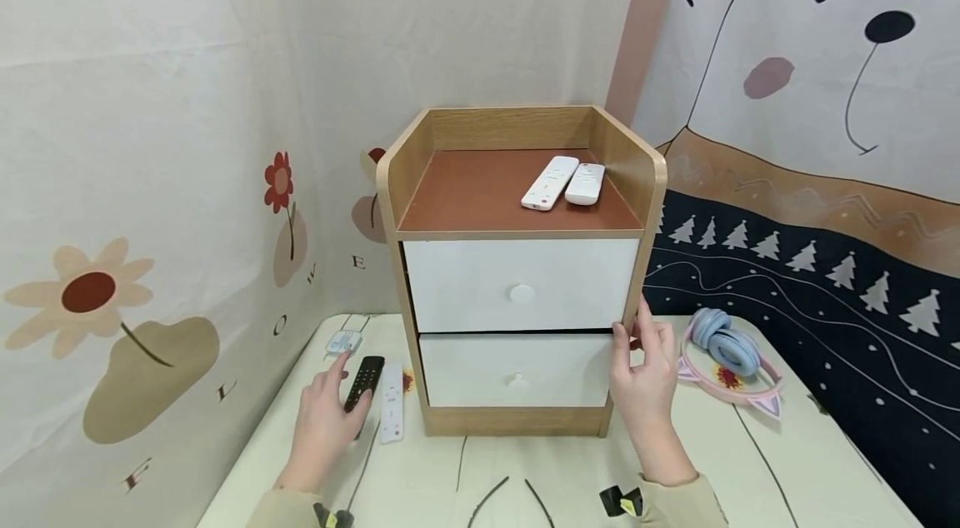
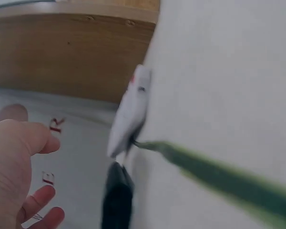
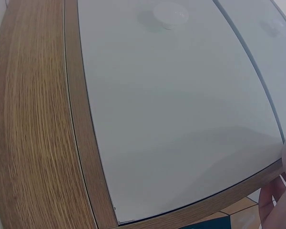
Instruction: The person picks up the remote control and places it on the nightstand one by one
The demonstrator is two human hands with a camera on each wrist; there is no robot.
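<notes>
Beside two-drawer cabinet (image 1: 465,282) | left hand (image 1: 322,421) hovering, fingers relaxed, by black remote (image 1: 366,380) | probably light, stiff; best pinched mid-sides | right hand (image 1: 647,374) gripping two-drawer cabinet

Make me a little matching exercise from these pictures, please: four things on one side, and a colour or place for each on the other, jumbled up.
Things
1. black remote
2. headphones
3. two white remotes
4. right hand

Colours and places
A. on the brown top shelf
B. touching the side edge of the drawer unit
C. on the table, left of the drawer unit
D. blue and pink

Right pairs: 1-C, 2-D, 3-A, 4-B
</notes>
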